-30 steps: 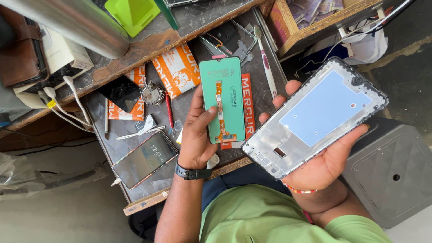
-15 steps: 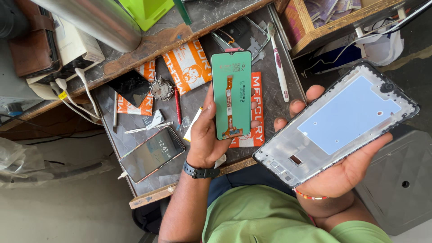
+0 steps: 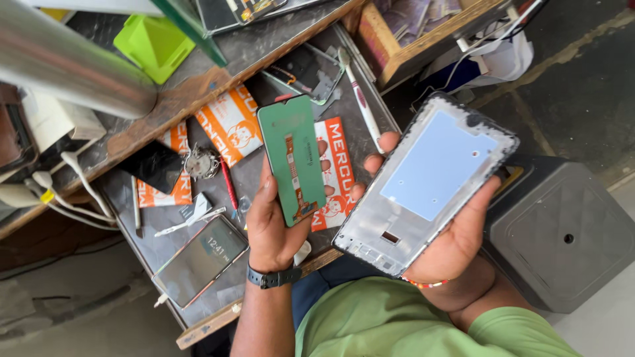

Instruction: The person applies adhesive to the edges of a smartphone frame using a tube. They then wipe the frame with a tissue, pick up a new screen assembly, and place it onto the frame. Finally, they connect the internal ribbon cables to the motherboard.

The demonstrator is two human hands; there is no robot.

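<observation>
Scene was evenly lit by soft daylight; no hard shadows. Faint shade lay under the hands on the tabletop [image 3: 165,244]. The metal pipe [image 3: 66,63] at upper left showed a bright streak of glare and was blurred, being close to the lens. The phone frame [image 3: 426,182] had a pale blue sheen, without hotspots. Centre was sharp; the floor at lower left was soft. Straight lines bent slightly toward the edges.
</observation>
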